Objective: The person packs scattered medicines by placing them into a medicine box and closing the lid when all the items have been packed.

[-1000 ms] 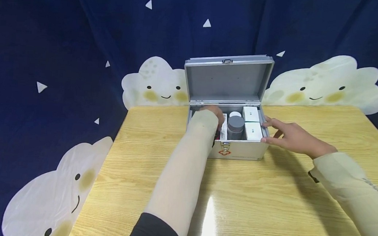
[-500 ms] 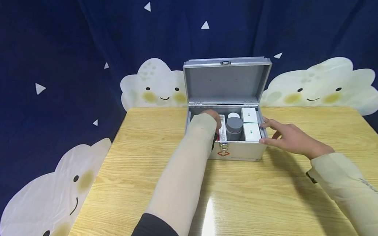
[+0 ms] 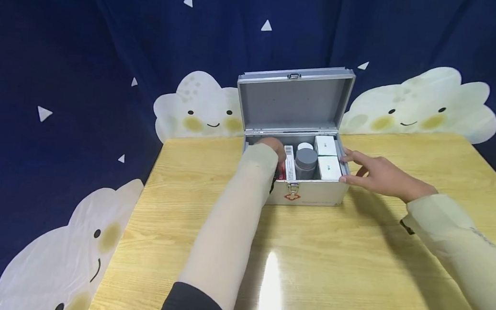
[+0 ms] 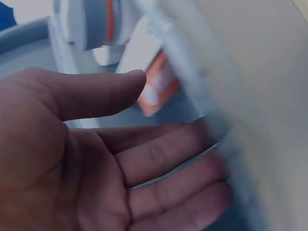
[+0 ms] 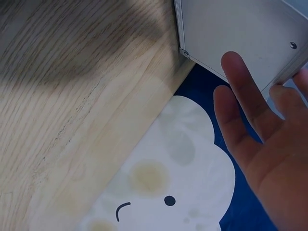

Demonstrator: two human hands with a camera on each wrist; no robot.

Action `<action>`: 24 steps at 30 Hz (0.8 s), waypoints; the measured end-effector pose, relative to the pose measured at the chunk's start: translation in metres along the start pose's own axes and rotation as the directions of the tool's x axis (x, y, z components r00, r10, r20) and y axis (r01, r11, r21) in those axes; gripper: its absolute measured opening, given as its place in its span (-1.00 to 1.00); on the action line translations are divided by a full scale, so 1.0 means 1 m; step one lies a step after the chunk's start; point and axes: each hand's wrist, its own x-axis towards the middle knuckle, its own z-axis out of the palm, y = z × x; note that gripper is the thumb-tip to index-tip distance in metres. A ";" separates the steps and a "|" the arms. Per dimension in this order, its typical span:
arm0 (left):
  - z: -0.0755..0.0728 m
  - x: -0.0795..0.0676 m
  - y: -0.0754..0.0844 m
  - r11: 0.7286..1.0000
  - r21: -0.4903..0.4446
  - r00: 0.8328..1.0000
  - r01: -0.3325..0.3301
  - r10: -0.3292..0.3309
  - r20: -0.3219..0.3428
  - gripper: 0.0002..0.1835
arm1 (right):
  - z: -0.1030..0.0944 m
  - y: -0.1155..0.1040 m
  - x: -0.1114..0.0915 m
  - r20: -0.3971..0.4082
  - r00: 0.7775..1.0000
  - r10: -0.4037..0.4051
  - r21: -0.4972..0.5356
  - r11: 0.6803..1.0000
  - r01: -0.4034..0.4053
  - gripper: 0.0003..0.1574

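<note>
A metal first-aid box (image 3: 314, 194) with a red cross stands on the table, its lid (image 3: 294, 105) raised. My left hand (image 3: 270, 146) reaches into its left part. In the left wrist view the fingers (image 4: 159, 156) are extended and the thumb stands apart, with nothing between them. An orange-and-white carton (image 4: 163, 84) lies beyond the thumb. To the hand's right are a white carton (image 3: 289, 162), a grey-lidded jar (image 3: 306, 161), a white-capped bottle (image 3: 305, 146) and two white boxes (image 3: 328, 168). My right hand (image 3: 380, 176) touches the box's right rim with loosely spread fingers.
The box stands near the back of the wooden table (image 3: 309, 265). Behind it hangs a dark blue curtain (image 3: 213, 32) with white triangles and smiling clouds (image 3: 424, 109). The raised lid stands close to that curtain.
The left hand has shifted slightly left inside the box, and more of a red item and the white carton shows. The right hand stays at the rim. The head view has moved a little.
</note>
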 end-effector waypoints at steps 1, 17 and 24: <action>0.001 0.008 -0.002 1.000 0.003 0.998 -0.019 0.019 -0.058 -0.73 | -0.002 0.000 0.000 -0.002 1.000 0.002 -0.004 1.000 -0.002 -0.23; 0.004 -0.047 -0.030 0.960 -0.026 0.907 -0.277 0.253 -0.336 -0.68 | 0.000 -0.002 -0.005 -0.001 1.000 0.006 0.021 1.000 -0.006 -0.18; 0.024 -0.056 -0.053 0.909 -0.071 0.817 -0.411 0.332 -0.471 -0.62 | 0.003 -0.002 -0.006 -0.026 1.000 -0.011 0.030 0.999 0.012 -0.13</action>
